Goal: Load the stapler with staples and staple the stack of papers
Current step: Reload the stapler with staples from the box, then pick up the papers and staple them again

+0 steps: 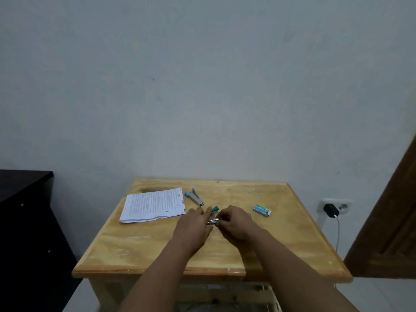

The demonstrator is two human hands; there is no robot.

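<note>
A small stapler with a teal tip point(213, 214) sits between my two hands near the middle of the wooden table point(281, 233). My left hand point(193, 226) holds it from the left side, fingers along its body. My right hand point(234, 222) has its fingers curled at the stapler's metal part, pinching something small that I cannot make out. A stack of printed papers point(153, 204) lies at the back left. A green and white staple box point(261, 210) lies to the right.
A second stapler with a blue end point(194, 197) lies opened beside the papers. A dark cabinet point(24, 221) stands left of the table. A wall socket with a black charger point(331, 209) and a wooden door point(391, 221) are at the right.
</note>
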